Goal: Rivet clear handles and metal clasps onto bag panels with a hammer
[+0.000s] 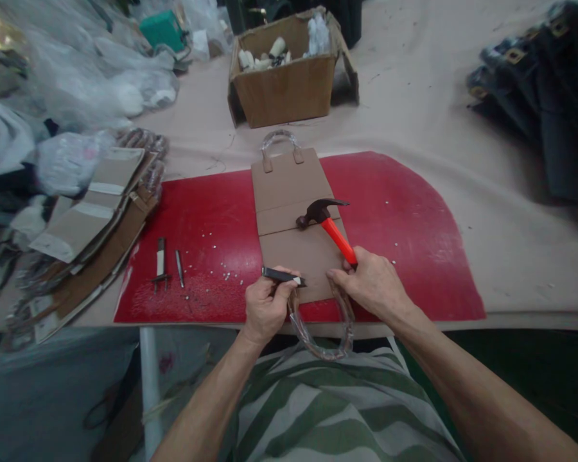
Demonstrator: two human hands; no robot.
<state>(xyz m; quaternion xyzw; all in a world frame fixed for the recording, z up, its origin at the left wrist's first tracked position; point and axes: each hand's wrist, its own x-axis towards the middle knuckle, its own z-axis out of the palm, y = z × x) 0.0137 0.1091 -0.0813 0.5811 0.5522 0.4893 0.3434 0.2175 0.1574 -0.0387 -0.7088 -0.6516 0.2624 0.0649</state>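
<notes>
A flat brown bag piece (pixel 296 212) with clear wrapped handles at both ends lies on a red mat (pixel 212 231). My left hand (pixel 266 307) grips a small dark metal tool (pixel 283 276) at the piece's near left corner. My right hand (pixel 372 282) holds a hammer (pixel 331 224) by its orange handle, with the black head resting on the brown piece. The near clear handle (pixel 325 333) hangs over the table edge between my hands.
Two metal punches (pixel 166 263) and small scattered rivets lie on the mat's left. A stack of brown pieces (pixel 91 224) sits further left. A cardboard box (pixel 286 77) stands at the back, plastic bags at far left, dark jeans (pixel 544 90) at right.
</notes>
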